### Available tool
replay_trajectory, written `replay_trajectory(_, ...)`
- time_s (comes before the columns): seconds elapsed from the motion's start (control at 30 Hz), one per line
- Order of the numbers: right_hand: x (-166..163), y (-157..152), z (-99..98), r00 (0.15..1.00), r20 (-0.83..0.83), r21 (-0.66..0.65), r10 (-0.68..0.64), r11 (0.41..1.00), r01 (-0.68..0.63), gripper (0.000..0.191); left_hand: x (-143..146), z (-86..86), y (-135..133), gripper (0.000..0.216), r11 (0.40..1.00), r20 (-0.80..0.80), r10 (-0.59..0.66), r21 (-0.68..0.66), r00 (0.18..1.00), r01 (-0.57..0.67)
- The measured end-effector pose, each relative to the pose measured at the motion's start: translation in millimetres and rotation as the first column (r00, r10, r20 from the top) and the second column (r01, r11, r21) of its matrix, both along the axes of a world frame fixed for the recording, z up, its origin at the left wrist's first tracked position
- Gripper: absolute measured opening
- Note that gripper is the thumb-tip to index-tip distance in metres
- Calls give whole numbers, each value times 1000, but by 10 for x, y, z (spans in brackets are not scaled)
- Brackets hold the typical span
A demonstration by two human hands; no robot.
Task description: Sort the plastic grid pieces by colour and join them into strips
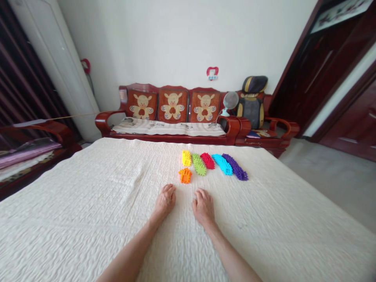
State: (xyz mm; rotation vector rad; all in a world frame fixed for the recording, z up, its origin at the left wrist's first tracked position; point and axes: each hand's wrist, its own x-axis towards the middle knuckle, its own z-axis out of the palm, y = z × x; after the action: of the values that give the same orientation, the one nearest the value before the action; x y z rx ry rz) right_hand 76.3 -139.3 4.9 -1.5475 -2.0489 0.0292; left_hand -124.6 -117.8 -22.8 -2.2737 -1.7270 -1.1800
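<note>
My left hand (166, 199) rests palm down on the cream quilted cover (88, 219), its fingers curled together, with nothing seen in them. To its right, apart from it, my right hand (203, 205) lies in a similar curled pose, also with nothing visible in it. Just beyond them is an orange cluster of plastic building pieces (185, 176), touched by neither hand. Behind it, stacked rows of toothed plastic pieces run left to right by colour: yellow (186, 158), green (199, 164), red (207, 161), light blue (222, 164) and purple (235, 167), the purple row longest.
A dark red wooden sofa (164, 136) with bear-patterned cushions (173, 105) stands past the table's far edge. A small fan (230, 101) sits at its right arm, next to a chair with a massage cushion (250, 109). Another wooden seat (63, 133) is at the left.
</note>
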Motion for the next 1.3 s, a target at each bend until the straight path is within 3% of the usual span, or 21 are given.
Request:
replay_trajectory(0.6,13,22,-9,997,-13,16,75,997,-75,29,-29,64,-12,26,996,33,-38,-75,999,40)
replay_trajectory(0.73,43,53,-63,991,-88,16,101,995,-100,31,-35,31,-29,27,994,50,-42,-103,998,47)
replay_trajectory(0.83,34,182,-110,969,-206,28,136,991,-133,45,-40,39,9,36,987,95,-8,-158,995,23)
replay_trajectory(0.97,-72,559,-74,919,-295,31,263,964,-266,68,-40,201,271,64,955,192,35,-295,981,23)
replay_trajectory(1.13,-205,1093,114,927,-286,-92,241,956,-277,82,-23,475,802,89,897,226,-73,-411,971,163)
replay_trajectory(1.3,-235,1378,204,934,-242,-247,263,914,-321,92,0,461,1168,99,846,203,-148,-481,968,231)
